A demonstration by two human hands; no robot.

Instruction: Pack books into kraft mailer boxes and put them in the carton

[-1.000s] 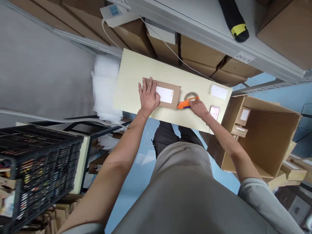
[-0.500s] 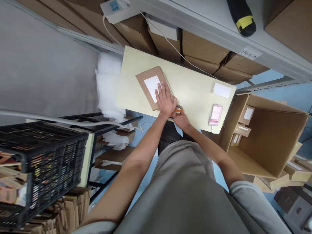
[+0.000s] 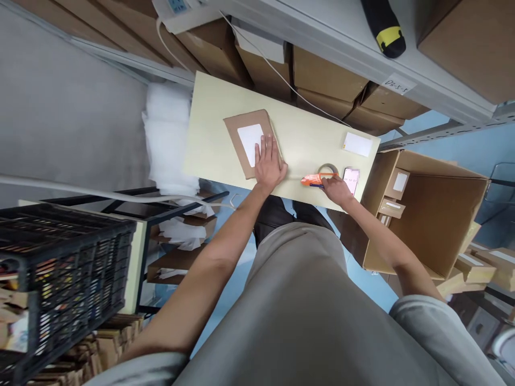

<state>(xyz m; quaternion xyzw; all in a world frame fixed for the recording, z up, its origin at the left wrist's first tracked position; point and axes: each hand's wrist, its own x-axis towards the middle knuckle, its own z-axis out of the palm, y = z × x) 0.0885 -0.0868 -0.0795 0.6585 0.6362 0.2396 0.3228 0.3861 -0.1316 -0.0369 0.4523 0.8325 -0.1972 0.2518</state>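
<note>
A flat brown cardboard package (image 3: 237,127) with a white label (image 3: 248,140) lies on the cream table (image 3: 306,142). My left hand (image 3: 269,165) rests on its right side, fingers stretched out and partly over the label. Right of the package, my right hand (image 3: 338,190) grips an orange tape dispenser (image 3: 311,179) that carries a roll of tape (image 3: 328,170). A faint strip seems to run from the dispenser toward the package edge by my left hand. A phone (image 3: 351,179) lies just beyond my right hand.
A white card or small box (image 3: 357,144) sits at the table's right end. An open carton (image 3: 438,214) stands to the right, holding small boxes. At left are a black crate (image 3: 80,262) and white wrapping (image 3: 169,139). A shelf (image 3: 322,37) overhangs the back.
My right hand has moved right with the tape dispenser, away from the package and toward the phone. My left hand stays on the package.
</note>
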